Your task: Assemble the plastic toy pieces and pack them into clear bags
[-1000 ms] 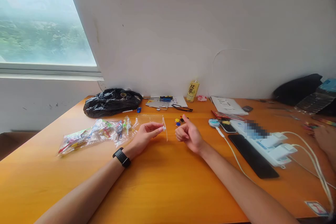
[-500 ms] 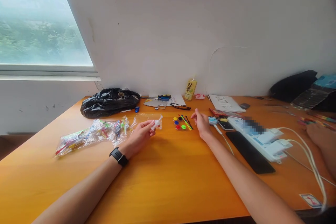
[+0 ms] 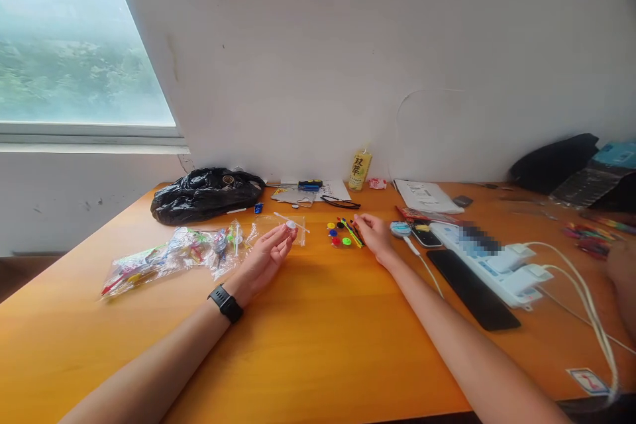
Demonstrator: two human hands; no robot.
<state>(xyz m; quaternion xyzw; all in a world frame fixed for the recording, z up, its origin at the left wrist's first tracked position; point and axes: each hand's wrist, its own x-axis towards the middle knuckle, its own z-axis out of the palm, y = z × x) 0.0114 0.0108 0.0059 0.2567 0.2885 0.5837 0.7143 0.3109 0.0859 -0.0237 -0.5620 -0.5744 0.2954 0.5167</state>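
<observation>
My left hand (image 3: 265,257), with a black watch on the wrist, pinches a small white plastic stick with a round hub (image 3: 291,223) at its fingertips, just above the orange table (image 3: 308,338). My right hand (image 3: 371,234) reaches forward with its fingers stretched onto a little cluster of coloured buttons and thin sticks (image 3: 344,232). Whether it grips one of them I cannot make out. A clear bag (image 3: 278,228) lies right behind my left hand.
Clear packets of colourful toy parts (image 3: 171,256) lie at the left, a black plastic bag (image 3: 206,193) behind them. Glasses (image 3: 340,202), a yellow packet (image 3: 358,170) and papers (image 3: 427,197) are by the wall. A power strip with cables (image 3: 497,262) and a black phone (image 3: 472,288) sit at the right.
My right hand has gone from a loose fist near the left hand forward to the coloured pieces. My left hand has turned the white stick from upright to lying flat.
</observation>
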